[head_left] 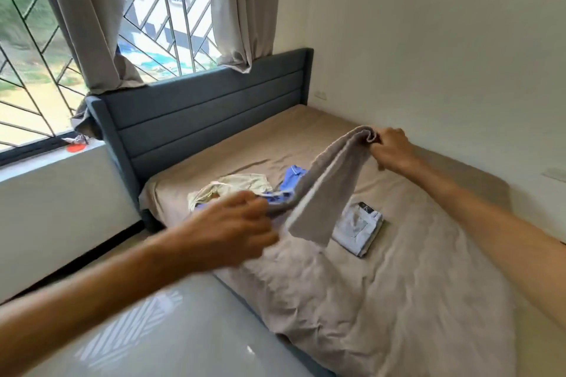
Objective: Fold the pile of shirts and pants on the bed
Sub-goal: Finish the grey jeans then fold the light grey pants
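Grey garment (321,190): taupe-grey cloth, soft knit look, doubled lengthwise into a long strip w/ a paler inner face showing along one edge. Held up in the air over the bed (398,300), stretched slantwise btwn both hands; a loose squared corner hangs down just below the L grip.
L hand (232,223): fingers curled, pinching the near low end of the strip. Blurred, so exact finger lay can't be told.
R hand (390,150): fingers curled tight round the far high end; cloth bunched into a small roll at the grip.
Folded pants (358,228): pale grey-blue, folded flat into a neat rectangle, pocket stitching and a dark label w/ a white letter on top. On the sheet under the hanging strip, btwn the two grips, nearer the L one.
Blue garment (291,180): bright blue w/ thin white trim, crumpled, on the sheet just behind the L grip, partly hidden by the strip.
Cream garment (232,187): pale yellow-cream, crumpled, touching the blue one, beyond the L grip.
Sheet: beige, wrinkled.
Headboard (199,119): dark grey-blue, padded, well beyond both grips.
Curtains (92,24): beige, above the headboard.
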Motion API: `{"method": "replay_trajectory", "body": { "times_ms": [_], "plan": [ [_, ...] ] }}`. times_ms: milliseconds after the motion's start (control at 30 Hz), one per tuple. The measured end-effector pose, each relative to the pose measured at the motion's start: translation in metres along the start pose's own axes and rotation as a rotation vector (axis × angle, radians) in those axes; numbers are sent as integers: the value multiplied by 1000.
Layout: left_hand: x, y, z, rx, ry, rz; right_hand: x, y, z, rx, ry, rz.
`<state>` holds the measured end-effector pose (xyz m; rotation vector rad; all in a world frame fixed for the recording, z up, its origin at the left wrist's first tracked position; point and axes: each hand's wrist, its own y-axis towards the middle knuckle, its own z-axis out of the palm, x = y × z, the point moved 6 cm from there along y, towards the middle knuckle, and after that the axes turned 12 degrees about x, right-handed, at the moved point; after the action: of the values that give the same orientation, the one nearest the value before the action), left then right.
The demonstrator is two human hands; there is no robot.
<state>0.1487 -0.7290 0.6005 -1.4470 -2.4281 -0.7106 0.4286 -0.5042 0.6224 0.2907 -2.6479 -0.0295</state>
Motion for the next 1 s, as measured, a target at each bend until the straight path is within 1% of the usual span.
{"method": "replay_trajectory", "body": {
  "times_ms": [33,67,100,133,167,200,233,300,333,367,500,567,633,700,733,800,867,933,967,1000],
  "plan": [
    [-24,9,18,22,1,-18,-10,6,13,54,270,105],
    [-43,13,37,52,16,-81,-13,10,25,130,513,191],
    [-61,19,57,78,19,-184,-16,15,37,224,697,249],
    [-76,21,73,106,6,-323,-14,21,47,309,836,266],
    [-87,21,87,145,-36,-474,-11,29,55,366,932,260],
    [-99,23,104,192,-125,-615,-12,38,61,384,997,245],
    [-113,26,117,256,-227,-699,-10,44,63,360,1058,227],
    [-141,38,143,340,-430,-755,-17,60,75,304,1176,242],
    [-150,46,146,340,-487,-761,-19,63,75,290,1206,224],
    [-160,56,153,321,-536,-777,-25,70,82,327,1220,200],
    [-166,95,148,152,-546,-822,-43,75,104,534,1193,164],
    [-164,109,150,144,-532,-837,-53,78,112,616,1132,80],
    [-166,120,154,173,-519,-831,-61,79,116,695,1075,-28],
    [-169,129,158,187,-554,-834,-76,84,117,723,1057,-49],
    [-170,131,160,191,-583,-843,-84,86,115,704,1042,-32],
    [-172,135,172,194,-625,-871,-100,93,107,613,981,26],
    [-171,135,180,191,-641,-868,-118,98,109,549,875,136],
    [-163,130,183,190,-700,-824,-140,102,110,431,646,202],
    [-151,121,186,242,-668,-820,-142,108,116,397,497,186],
    [-139,109,193,281,-678,-821,-145,110,118,380,279,138]
  ]
}}
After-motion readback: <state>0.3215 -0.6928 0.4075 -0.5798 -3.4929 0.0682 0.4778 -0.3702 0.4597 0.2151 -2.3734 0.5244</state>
